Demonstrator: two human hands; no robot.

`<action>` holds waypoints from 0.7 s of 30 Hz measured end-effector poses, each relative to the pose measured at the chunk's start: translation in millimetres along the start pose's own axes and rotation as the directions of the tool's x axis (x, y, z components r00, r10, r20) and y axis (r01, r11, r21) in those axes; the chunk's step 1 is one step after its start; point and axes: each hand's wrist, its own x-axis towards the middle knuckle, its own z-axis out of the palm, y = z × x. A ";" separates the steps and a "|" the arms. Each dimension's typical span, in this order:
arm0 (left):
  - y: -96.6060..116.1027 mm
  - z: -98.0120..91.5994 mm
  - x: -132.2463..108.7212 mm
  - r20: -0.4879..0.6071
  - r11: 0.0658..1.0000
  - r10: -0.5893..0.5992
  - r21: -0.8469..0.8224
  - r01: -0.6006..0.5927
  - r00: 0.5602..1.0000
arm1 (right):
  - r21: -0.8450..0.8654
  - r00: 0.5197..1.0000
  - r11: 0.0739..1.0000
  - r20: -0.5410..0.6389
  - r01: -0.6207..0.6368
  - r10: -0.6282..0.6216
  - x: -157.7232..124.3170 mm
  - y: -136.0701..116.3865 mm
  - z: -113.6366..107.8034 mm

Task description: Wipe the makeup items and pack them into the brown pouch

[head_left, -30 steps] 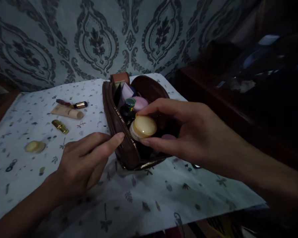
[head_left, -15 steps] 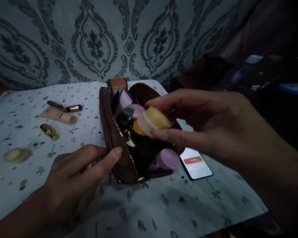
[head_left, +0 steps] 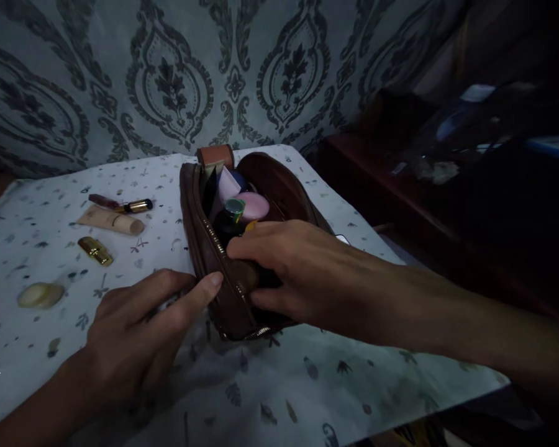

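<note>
A brown zip makeup bag [head_left: 198, 211] stands unzipped on the table. My left hand [head_left: 140, 323] steadies its near left side, thumb on the outer wall and the other fingers curled against it. My right hand [head_left: 298, 267] reaches down into the bag, fingers bent and closed. A shadowed tan shape, apparently a small jar [head_left: 246, 274], shows between its finger and thumb; the fingertips are partly hidden. Beside that hand in the bag are a dark bottle with a shiny cap [head_left: 234, 209], a pink oval item [head_left: 254, 206] and a pale tube [head_left: 228, 184].
On the patterned tablecloth [head_left: 242, 397] at left lie a beige tube [head_left: 110, 220], a slim dark-red tube [head_left: 103, 200], a gold-and-black tube [head_left: 135, 205], a gold piece [head_left: 95, 251] and a pale rounded item [head_left: 40, 295]. A phone [head_left: 342, 239] shows behind my right forearm.
My right hand has moved down and left into the bag with the yellow-lidded small jar it held above the opening. My left hand stays at the bag's side. The view has shifted slightly.
</note>
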 end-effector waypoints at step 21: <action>0.6 0.6 11.6 -0.007 0.996 0.077 0.055 -0.077 0.997 | -0.164 0.963 0.976 0.250 0.141 -0.097 7.3 -2.3 -5.6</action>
